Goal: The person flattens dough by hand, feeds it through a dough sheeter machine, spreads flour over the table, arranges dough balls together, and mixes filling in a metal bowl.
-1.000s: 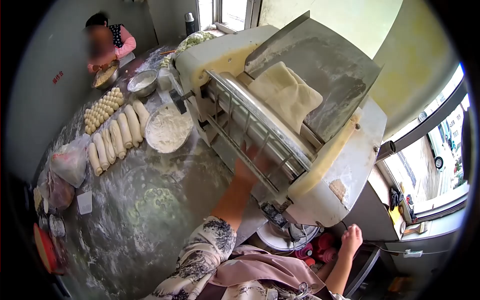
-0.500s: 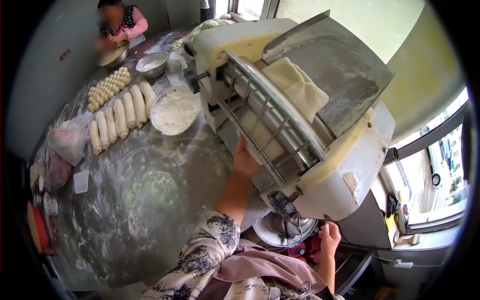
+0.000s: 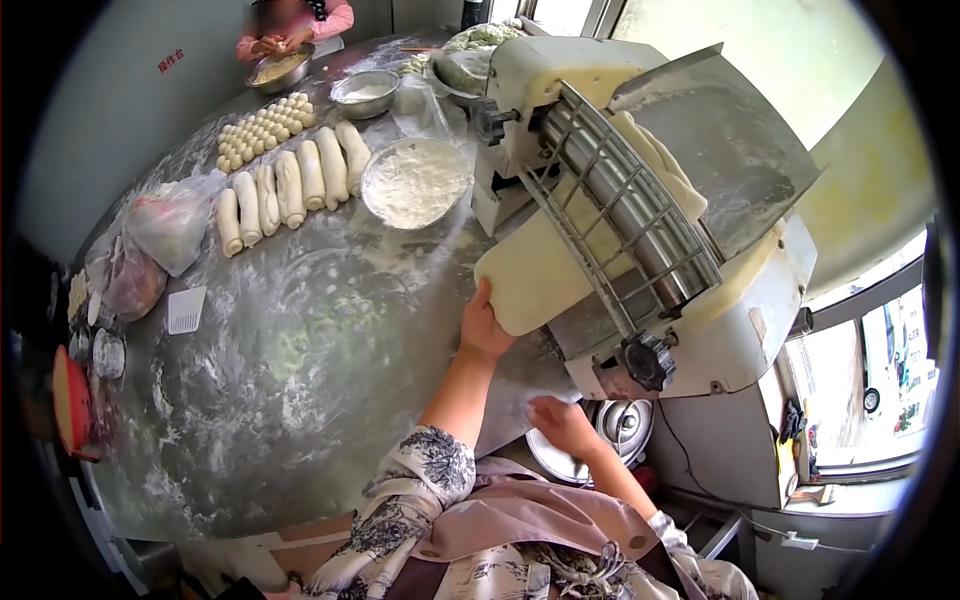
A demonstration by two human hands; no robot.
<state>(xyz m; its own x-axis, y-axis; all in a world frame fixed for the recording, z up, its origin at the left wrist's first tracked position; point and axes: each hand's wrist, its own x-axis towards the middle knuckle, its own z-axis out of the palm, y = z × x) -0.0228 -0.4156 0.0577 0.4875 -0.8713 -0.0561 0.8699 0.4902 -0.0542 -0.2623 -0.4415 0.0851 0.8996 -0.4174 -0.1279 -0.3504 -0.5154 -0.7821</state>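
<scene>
A flat, pale dough sheet (image 3: 530,275) comes out between the steel rollers of a dough sheeter (image 3: 635,215), below its wire guard. My left hand (image 3: 487,328) grips the sheet's near end, thumb at its edge and the other fingers partly hidden. More folded dough (image 3: 660,160) lies behind the roller, against the metal feed tray (image 3: 720,130). My right hand (image 3: 565,425) is at the table's edge below the machine, apart from the dough. Its fingers are curled, with nothing visible in them.
Dough rolls (image 3: 290,188) and small dough balls (image 3: 265,130) lie beside a bowl of flour (image 3: 415,185). A white scraper (image 3: 186,310) and plastic bags (image 3: 175,225) sit to the left. Across the table, a person's hands (image 3: 280,45) work over a bowl (image 3: 282,72).
The dough sheet has come farther out from the rollers, with my left hand at its end. My right hand has moved left and up from beside the machine to the table's edge.
</scene>
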